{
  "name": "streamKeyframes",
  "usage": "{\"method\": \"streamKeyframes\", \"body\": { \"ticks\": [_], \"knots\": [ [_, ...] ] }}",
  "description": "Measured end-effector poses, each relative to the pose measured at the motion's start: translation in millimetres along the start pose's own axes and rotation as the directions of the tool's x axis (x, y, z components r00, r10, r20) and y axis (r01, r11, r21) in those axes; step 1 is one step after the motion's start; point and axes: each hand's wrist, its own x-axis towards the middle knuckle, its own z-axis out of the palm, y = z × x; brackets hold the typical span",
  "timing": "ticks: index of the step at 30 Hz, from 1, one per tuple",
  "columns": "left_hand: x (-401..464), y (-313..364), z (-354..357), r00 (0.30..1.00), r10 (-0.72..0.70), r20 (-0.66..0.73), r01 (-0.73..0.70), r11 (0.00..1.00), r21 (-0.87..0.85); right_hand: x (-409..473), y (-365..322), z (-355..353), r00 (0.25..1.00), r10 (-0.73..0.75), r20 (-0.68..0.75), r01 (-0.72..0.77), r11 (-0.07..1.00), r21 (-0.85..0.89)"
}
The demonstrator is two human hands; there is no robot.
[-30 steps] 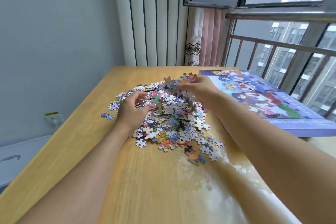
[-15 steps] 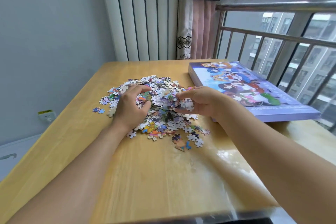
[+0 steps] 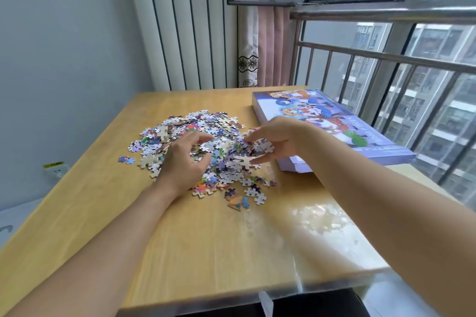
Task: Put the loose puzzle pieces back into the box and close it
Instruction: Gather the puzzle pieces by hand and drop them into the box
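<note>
gathering puzzle pieces (image 3: 206,141) on the wooden table (image 3: 206,252).
we curl our left hand (image 3: 184,162) down into the heap, fingers bent around pieces, while our right hand (image 3: 277,140) pinches a small clump at the heap's right edge. the box (image 3: 332,121) lies shut, picture side up, just beside the pile toward the window railing (image 3: 386,56).

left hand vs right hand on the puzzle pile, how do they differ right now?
The left hand lies knuckles-up on the near left part of the pile of puzzle pieces, fingers curled down into it; the right hand comes in from the box side, turned more sideways. The right hand visibly grips a clump of pieces; what the left hand holds is hidden. Shared: both are bare, curled, and in contact with the pile.
</note>
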Motion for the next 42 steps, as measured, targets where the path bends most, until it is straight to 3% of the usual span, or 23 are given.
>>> {"method": "streamKeyframes", "body": {
  "ticks": [5,10,12,14,18,25,28,32,37,39,42],
  "knots": [
    [0.6,6.6,3.8,1.000,-0.026,0.003,0.026,0.999,-0.025,-7.1,13.0,-3.2,0.995,0.017,0.102,-0.042,0.970,0.240],
    [8.8,24.0,2.3,0.998,-0.062,0.023,0.064,0.992,-0.106,-27.7,8.8,-1.7,0.985,-0.080,0.151,0.022,0.936,0.353],
    [13.6,40.9,1.4,0.981,-0.146,0.130,0.184,0.918,-0.352,-33.8,5.5,-3.4,0.983,-0.097,0.155,0.037,0.936,0.351],
    [19.9,54.5,7.2,0.943,-0.257,0.214,0.334,0.753,-0.567,-35.6,3.7,-3.4,0.986,-0.092,0.138,0.043,0.947,0.319],
    [25.8,69.8,31.7,0.834,-0.488,0.258,0.537,0.611,-0.582,-24.6,5.7,5.5,0.996,-0.049,0.077,0.022,0.948,0.318],
    [30.2,81.6,53.2,0.750,-0.574,0.330,0.638,0.495,-0.589,-11.0,14.6,26.2,0.999,-0.016,0.033,0.002,0.914,0.405],
    [31.1,82.7,53.8,0.733,-0.585,0.347,0.664,0.505,-0.551,-9.3,15.7,28.1,0.999,0.003,0.036,-0.019,0.897,0.441],
    [29.4,81.3,47.8,0.765,-0.520,0.380,0.637,0.522,-0.568,-8.1,15.5,25.8,0.998,0.008,0.065,-0.033,0.915,0.402],
    [28.5,65.4,35.7,0.886,-0.452,0.106,0.438,0.737,-0.515,-14.2,11.6,10.5,0.999,-0.046,0.009,0.041,0.940,0.338],
    [27.2,57.6,30.2,0.941,-0.337,0.041,0.327,0.868,-0.373,-19.4,9.4,-0.1,0.998,-0.064,0.013,0.057,0.946,0.318],
    [23.1,59.3,33.9,0.956,-0.098,0.276,0.105,0.994,-0.011,-35.9,4.4,-17.8,0.995,-0.096,-0.020,0.098,0.955,0.279]
  ]
}}
